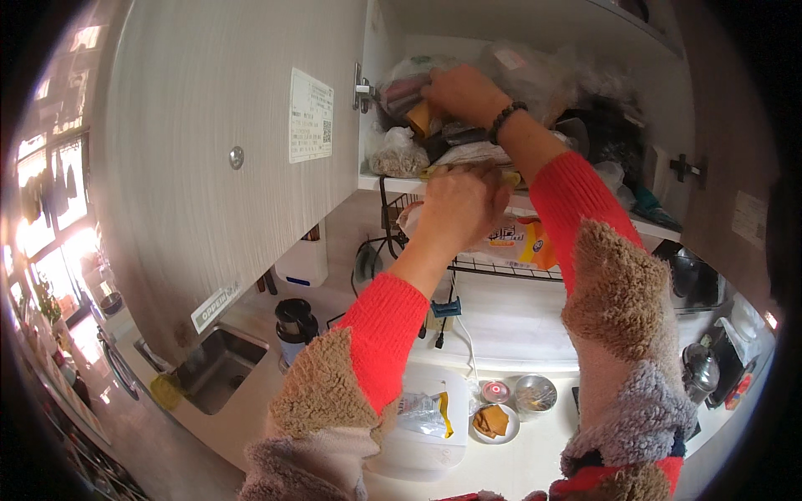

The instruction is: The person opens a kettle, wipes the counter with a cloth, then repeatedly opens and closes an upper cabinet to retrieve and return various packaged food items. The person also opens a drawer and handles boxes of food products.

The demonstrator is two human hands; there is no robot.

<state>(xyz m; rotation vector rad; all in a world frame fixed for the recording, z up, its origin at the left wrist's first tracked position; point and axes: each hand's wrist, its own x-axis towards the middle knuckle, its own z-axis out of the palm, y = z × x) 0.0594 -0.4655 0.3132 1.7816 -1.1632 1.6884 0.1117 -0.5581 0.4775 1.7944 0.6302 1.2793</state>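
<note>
Both arms reach up to a wall cabinet with its doors swung out. My right hand [467, 94], with a beaded bracelet at the wrist, is deep among plastic bags on the shelf, its fingertips beside a dark reddish bundle [404, 91] and a yellow-orange packet [420, 119]; what they grip is unclear. At the shelf's front edge is my left hand [467, 197], fingers bent over a yellow and white item [470, 153]; its grip is hidden. A knotted clear bag of light brown contents [399, 153] sits left of it.
Under the cabinet hangs a black wire rack [532, 270] holding a printed plastic package [510, 241]. The left cabinet door [250, 113] stands out beside the arms. Below are a sink [222, 369], a dark-lidded flask [296, 325], a plate of brown pieces [510, 432] and a metal bowl [536, 393].
</note>
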